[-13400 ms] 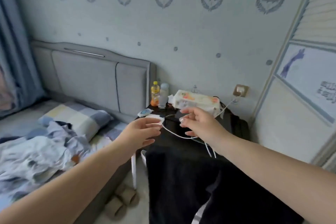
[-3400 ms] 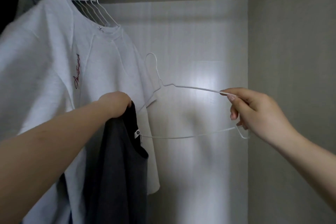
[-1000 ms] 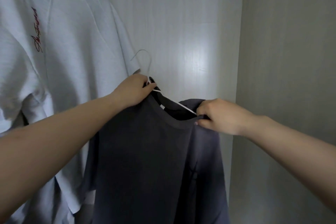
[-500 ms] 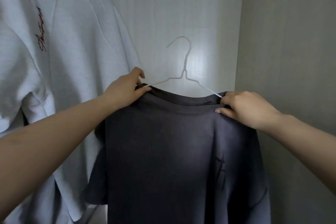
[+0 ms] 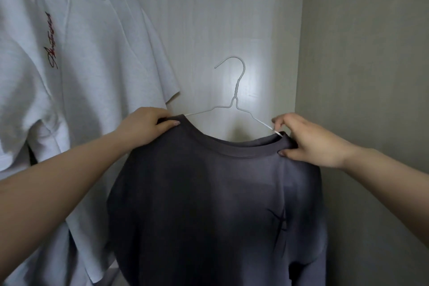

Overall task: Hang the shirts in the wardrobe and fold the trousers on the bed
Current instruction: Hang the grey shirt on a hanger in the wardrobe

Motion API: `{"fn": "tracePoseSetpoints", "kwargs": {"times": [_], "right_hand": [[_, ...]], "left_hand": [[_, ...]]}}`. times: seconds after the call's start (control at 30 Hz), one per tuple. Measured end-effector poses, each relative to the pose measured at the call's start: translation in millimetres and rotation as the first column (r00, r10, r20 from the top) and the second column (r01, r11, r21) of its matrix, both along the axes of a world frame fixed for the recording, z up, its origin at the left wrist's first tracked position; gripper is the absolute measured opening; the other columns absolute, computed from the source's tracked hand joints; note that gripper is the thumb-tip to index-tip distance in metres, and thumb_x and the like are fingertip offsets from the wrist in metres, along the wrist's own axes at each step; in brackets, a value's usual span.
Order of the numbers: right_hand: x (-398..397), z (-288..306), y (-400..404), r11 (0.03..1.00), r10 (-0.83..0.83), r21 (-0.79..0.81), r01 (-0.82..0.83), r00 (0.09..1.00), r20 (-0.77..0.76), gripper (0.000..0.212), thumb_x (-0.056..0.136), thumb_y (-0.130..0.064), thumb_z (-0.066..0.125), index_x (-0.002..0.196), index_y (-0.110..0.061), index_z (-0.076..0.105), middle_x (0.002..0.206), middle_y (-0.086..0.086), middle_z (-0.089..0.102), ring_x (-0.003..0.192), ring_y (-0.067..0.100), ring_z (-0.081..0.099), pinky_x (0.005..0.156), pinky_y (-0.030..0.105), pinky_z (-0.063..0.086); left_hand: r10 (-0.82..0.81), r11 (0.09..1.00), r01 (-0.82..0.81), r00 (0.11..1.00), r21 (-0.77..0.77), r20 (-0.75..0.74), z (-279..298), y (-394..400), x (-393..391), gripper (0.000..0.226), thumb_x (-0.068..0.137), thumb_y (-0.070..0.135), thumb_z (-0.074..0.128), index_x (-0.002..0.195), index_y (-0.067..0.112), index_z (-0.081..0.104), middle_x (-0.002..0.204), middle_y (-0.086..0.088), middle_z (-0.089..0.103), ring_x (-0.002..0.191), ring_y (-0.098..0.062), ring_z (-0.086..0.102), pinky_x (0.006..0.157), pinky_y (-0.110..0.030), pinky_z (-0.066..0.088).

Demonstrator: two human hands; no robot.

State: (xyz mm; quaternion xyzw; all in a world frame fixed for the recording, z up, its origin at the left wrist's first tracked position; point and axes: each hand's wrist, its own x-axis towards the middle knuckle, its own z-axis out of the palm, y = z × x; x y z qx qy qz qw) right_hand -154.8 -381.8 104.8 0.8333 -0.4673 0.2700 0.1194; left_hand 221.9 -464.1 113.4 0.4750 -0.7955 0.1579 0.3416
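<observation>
Fingers: on the left hand (image 5: 148,126) the fingers (image 5: 168,123) curl over the left shoulder of the dark grey shirt (image 5: 216,211) and grip the cloth at the edge of the collar; on the right hand (image 5: 311,140) the fingers (image 5: 279,119) pinch the cloth and the wire at the right end of the collar, with the thumb pressed flat on the front of the shirt.
Dark grey shirt: held up between both hands inside the wardrobe, its front toward the camera, collar at the top and body falling straight down out of the bottom of the view. Its long axis runs up and down; the shoulder line runs left to right, a little lower on the right. A faint dark mark sits on the lower right of the chest.
White wire hanger (image 5: 236,97): threaded through the collar, both arms going under the cloth at the hands. Its neck stands upright above the middle of the collar and the hook opens to the left, catching on nothing.
White T-shirt (image 5: 92,58): hangs at the left on white hangers, just beside the left hand, red script on its chest.
Wardrobe back panel (image 5: 209,18): pale, behind the hook, with a bright patch of light.
Wardrobe side wall (image 5: 366,53): grey-beige, at the right.
</observation>
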Motion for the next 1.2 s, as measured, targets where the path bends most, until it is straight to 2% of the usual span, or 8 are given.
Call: {"fn": "tracePoseSetpoints", "kwargs": {"times": [0.13,0.2,0.3,0.57,0.73,0.87,1.0,1.2], "right_hand": [[7.3,7.7,6.0,0.932,0.026,0.321,-0.168,0.915,0.403,0.048,0.080,-0.029,0.072,0.123,-0.033,0.051,0.105,-0.016,0.062,0.072,-0.005,0.060,0.067,0.007,0.046],[5.5,9.7,3.9,0.868,-0.004,0.439,-0.233,0.881,0.474,0.019,0.089,-0.017,0.062,0.107,-0.020,0.066,0.094,-0.004,0.070,0.073,-0.001,0.065,0.068,0.011,0.052],[1.1,10.9,1.6,0.897,-0.097,0.406,-0.176,0.816,0.570,0.019,0.093,-0.002,0.054,0.087,-0.013,0.068,0.080,0.003,0.070,0.062,0.001,0.067,0.061,0.015,0.053],[5.8,-9.4,5.0,0.847,-0.059,0.514,-0.135,0.938,0.343,0.015,0.092,-0.021,0.060,0.103,-0.026,0.069,0.099,-0.017,0.071,0.086,-0.008,0.062,0.077,0.016,0.050],[20.0,-24.6,2.1,0.970,-0.023,0.237,-0.058,0.946,0.324,0.030,0.096,-0.025,0.052,0.074,-0.012,0.067,0.070,-0.010,0.065,0.068,0.001,0.053,0.067,0.026,0.045],[20.7,-19.4,9.7,0.958,0.034,0.241,-0.157,0.895,0.444,0.038,0.096,-0.034,0.045,0.086,-0.008,0.070,0.087,0.001,0.074,0.075,0.005,0.063,0.077,0.026,0.052],[17.8,-5.9,17.1,0.980,0.062,0.134,-0.149,0.861,0.506,0.039,0.097,-0.033,0.045,0.076,-0.008,0.066,0.075,-0.008,0.067,0.070,0.002,0.056,0.067,0.013,0.043],[13.9,22.1,29.6,0.932,0.103,0.191,-0.309,0.730,0.675,0.035,0.086,-0.045,0.051,0.093,-0.018,0.073,0.096,-0.009,0.074,0.086,0.001,0.067,0.077,0.013,0.052]], "left_hand": [[-0.038,0.999,0.038,0.995,-0.003,-0.087,-1.4,2.1,4.4,0.020,0.095,0.043,0.049,0.082,0.034,0.061,0.072,0.022,0.055,0.071,0.005,0.050,0.062,-0.014,0.032],[-0.049,0.999,0.049,0.994,-0.009,-0.098,-3.7,3.6,7.4,0.020,0.096,0.040,0.049,0.083,0.031,0.063,0.072,0.022,0.056,0.071,0.005,0.051,0.063,-0.013,0.032],[-0.070,0.998,0.068,0.988,-0.017,-0.136,-8.0,5.4,12.7,0.023,0.097,0.036,0.049,0.088,0.025,0.068,0.078,0.012,0.062,0.074,0.002,0.053,0.066,-0.014,0.036],[-0.070,0.997,0.063,0.983,-0.048,-0.171,-14.5,11.1,18.6,0.027,0.097,0.031,0.050,0.095,0.015,0.072,0.088,0.001,0.069,0.080,-0.014,0.059,0.072,-0.028,0.040],[-0.076,0.995,0.061,0.971,-0.074,-0.227,-11.7,17.5,22.8,0.027,0.098,0.031,0.049,0.091,0.017,0.071,0.083,0.003,0.068,0.077,-0.011,0.059,0.068,-0.019,0.040],[-0.046,0.995,0.030,0.983,-0.096,-0.177,-10.0,21.5,27.8,0.027,0.098,0.029,0.049,0.092,0.013,0.071,0.084,-0.001,0.068,0.078,-0.016,0.057,0.068,-0.027,0.034],[-0.030,0.998,0.023,0.990,-0.054,-0.135,-13.2,22.0,30.2,0.028,0.098,0.030,0.049,0.099,0.013,0.072,0.091,-0.001,0.070,0.083,-0.016,0.057,0.073,-0.028,0.035],[-0.032,0.999,0.020,0.948,-0.040,-0.316,-0.8,20.3,23.9,0.027,0.097,0.036,0.049,0.084,0.023,0.069,0.074,0.013,0.061,0.072,-0.008,0.054,0.063,-0.018,0.036]]}}
